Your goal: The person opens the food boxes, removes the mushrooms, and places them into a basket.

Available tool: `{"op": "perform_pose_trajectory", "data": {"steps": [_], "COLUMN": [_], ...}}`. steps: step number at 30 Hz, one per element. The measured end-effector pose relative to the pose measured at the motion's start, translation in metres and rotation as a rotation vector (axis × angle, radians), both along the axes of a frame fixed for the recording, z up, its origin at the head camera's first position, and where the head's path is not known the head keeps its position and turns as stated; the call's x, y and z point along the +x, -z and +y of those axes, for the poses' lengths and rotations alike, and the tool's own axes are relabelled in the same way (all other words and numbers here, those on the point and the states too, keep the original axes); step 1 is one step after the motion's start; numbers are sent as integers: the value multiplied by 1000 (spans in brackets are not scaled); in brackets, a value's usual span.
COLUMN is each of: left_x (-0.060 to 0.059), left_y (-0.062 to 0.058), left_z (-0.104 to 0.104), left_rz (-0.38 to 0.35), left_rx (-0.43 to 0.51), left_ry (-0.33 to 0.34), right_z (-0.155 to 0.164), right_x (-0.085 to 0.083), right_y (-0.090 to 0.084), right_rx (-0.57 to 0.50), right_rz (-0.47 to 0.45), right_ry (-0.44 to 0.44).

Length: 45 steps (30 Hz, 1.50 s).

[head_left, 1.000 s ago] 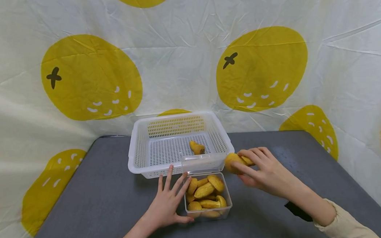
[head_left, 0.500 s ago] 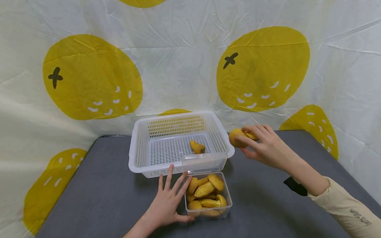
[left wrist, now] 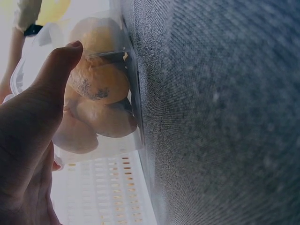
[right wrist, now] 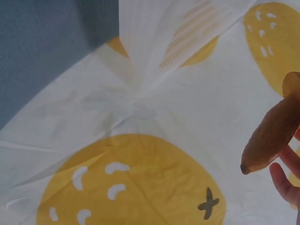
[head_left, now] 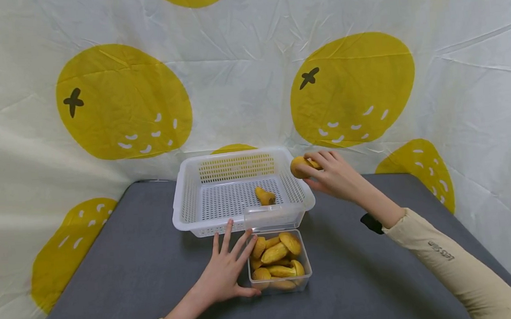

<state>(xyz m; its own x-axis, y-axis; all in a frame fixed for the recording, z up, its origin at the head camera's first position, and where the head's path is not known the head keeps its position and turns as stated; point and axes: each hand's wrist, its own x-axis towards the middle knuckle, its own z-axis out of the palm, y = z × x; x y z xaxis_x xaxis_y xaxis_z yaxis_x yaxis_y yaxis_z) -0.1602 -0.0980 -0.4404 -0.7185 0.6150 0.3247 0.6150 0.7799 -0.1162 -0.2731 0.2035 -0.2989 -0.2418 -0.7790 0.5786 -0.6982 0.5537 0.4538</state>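
The right hand (head_left: 333, 174) has carried its pinched yellow mushroom (head_left: 302, 166) up over the white basket's (head_left: 188, 202) right rim; the flat left hand (head_left: 225, 273) steadies the clear box (head_left: 307, 268).

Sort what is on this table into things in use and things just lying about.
In use: right hand holding a mushroom over the white basket; left hand steadying the clear box of mushrooms; one mushroom in the basket.

Just there: lemon-print cloth; grey tabletop.

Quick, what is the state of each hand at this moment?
Left hand: open, fingers spread, resting against the clear container.
Right hand: holding a yellow mushroom piece over the white basket's right rim.
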Motion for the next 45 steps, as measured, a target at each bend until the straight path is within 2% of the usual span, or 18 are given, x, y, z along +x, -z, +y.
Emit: {"op": "perform_pose_trajectory", "data": {"steps": [8, 18, 22, 33, 45], "left_x": [-1, 0, 0, 0, 0], "left_y": [-1, -4, -4, -4, -3], "left_z": [0, 0, 1, 0, 1], "left_rz": [3, -15, -17, -33, -27], "left_rx": [1, 3, 2, 0, -14], "left_ry": [-1, -2, -4, -14, -22], "right_z": [-18, -42, -50, -79, -91], "right_x": [-33, -66, -76, -87, -98], "right_y": [3, 10, 11, 13, 14], "right_rx": [39, 25, 44, 163, 135], "right_rz": [62, 95, 108, 73, 66], "right_ry": [50, 31, 51, 105, 99]}}
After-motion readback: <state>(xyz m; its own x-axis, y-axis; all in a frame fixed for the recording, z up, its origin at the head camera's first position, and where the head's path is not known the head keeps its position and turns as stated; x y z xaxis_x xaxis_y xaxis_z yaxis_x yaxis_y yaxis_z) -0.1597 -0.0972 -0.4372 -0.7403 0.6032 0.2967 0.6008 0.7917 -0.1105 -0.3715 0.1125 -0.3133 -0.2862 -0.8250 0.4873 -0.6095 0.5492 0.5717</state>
